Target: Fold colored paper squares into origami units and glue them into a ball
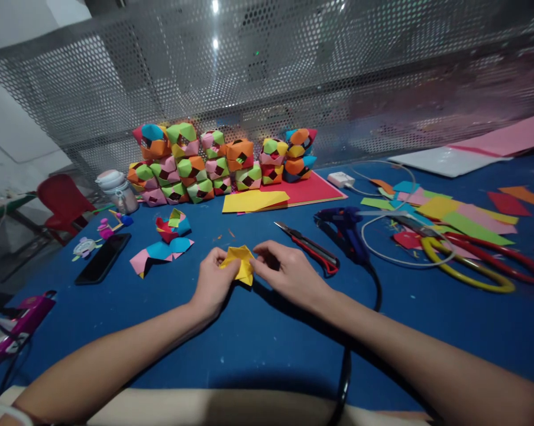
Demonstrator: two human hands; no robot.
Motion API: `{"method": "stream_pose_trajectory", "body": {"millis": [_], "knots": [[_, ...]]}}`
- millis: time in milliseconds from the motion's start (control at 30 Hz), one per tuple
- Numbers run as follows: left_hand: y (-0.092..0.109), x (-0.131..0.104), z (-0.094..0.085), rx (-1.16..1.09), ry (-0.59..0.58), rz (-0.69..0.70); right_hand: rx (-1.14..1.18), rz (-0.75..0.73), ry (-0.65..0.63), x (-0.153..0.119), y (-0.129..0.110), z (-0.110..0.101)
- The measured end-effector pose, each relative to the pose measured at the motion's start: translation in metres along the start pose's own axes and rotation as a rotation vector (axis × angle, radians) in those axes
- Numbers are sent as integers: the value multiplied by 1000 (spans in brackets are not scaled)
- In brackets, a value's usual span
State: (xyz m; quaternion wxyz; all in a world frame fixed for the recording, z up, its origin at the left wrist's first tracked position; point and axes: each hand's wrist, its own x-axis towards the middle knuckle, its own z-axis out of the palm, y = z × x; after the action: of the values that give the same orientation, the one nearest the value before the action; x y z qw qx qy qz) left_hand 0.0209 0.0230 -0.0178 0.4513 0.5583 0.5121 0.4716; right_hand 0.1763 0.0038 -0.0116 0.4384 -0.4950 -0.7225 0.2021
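Observation:
A small piece of folded yellow paper (239, 257) is held just above the blue table. My left hand (214, 277) grips its left side, the thumb pressed on top and the fingers curled behind. At its right edge is my right hand (288, 272), with curled fingers and the thumb tip against the paper. To the left lie a folded pink and blue paper strip (162, 253) and a partly joined red, blue and green paper piece (173, 226). A red and black utility knife (308, 247) rests beyond my right hand.
Stacked folded-paper cubes (193, 171) line the back against a perforated metal screen (249, 71). A blue glue gun (349, 234) with a black cord, large scissors (466, 266), paper strips (448, 210) and a white cable lie right. A phone (102, 259) and a jar (117, 192) stand left.

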Motion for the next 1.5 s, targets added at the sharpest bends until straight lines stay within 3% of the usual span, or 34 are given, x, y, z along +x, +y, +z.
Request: {"method": "stream_pose_trajectory", "body": {"millis": [133,333,500,633,867,1100,1367,1500], "knots": [[0,1,2,-105,-26,-49,-8,29,-22,1,1,2],[0,0,3,-95,-145,-80,-64,-65,23,1,5,3],[-2,-1,2,-55,-179,-54,-63,-115,17,1,3,1],[1,-4,2,6,-237,-35,71,-178,-15,2,6,2],[4,-6,2,138,-293,6,198,-116,-15,2,4,-1],[5,-9,2,231,-336,121,150,-139,-11,0,-4,-2],[2,-3,2,-13,-177,-24,64,-9,26,2,0,-1],[2,-2,3,-79,-162,-49,-24,-35,52,2,8,3]]}}
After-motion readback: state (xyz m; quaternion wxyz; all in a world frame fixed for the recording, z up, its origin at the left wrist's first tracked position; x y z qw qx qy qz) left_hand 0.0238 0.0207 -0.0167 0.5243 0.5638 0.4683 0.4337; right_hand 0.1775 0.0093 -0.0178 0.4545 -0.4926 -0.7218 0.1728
